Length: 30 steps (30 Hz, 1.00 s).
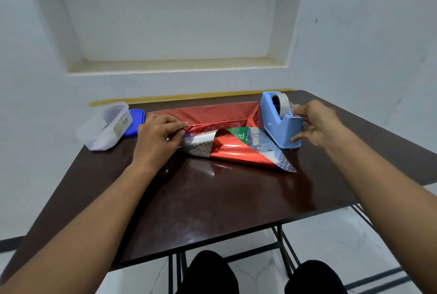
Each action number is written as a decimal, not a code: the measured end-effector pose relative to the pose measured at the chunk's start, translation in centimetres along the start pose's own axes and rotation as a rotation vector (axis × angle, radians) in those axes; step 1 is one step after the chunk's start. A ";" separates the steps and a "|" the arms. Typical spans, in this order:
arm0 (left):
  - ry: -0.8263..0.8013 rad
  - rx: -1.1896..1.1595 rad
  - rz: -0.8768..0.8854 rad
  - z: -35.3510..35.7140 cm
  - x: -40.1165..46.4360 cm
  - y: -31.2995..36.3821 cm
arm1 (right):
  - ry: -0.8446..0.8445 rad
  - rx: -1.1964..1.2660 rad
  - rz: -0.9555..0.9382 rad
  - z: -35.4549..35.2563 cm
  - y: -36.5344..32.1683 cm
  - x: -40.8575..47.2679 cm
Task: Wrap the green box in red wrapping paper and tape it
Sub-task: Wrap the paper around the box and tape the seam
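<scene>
While the green box lies mid-counter, half covered by red wrapping paper whose near flap hangs loose with its silver underside showing, the left hand pinches the paper against the box's left end. Just right of the box stands a blue tape dispenser, where the right hand pinches the tape end at the cutter. A clear plastic tub and blue lid sit on the dark counter, left of the box.

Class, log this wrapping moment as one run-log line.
left hand: pinches red wrapping paper | right hand: at tape dispenser, pulling tape | green box: partly uncovered | taping: not yet done
</scene>
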<state>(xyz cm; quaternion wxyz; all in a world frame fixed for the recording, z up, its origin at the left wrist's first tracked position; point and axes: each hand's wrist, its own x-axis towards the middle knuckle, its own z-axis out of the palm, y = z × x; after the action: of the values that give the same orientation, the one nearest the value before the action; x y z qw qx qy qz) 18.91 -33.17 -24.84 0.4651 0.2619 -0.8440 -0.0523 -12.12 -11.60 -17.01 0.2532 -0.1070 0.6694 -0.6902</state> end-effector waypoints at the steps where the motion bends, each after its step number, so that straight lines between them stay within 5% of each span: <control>1: -0.002 0.003 -0.002 0.0 0.0 0.0 | 0.009 0.011 -0.010 -0.1 0.2 -0.2; 13: -0.010 0.000 -0.017 0.1 0.0 -0.1 | 0.015 0.019 0.000 -1.0 1.9 -0.3; 30: -0.036 -0.010 -0.036 -0.1 -0.1 -0.1 | 0.206 -0.563 -0.221 -0.6 0.8 0.1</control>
<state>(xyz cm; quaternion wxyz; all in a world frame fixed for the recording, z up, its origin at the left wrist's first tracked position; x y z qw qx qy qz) 19.07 -33.19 -24.87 0.4502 0.2738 -0.8471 -0.0696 -12.29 -11.13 -17.84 0.0679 -0.1747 0.8405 -0.5083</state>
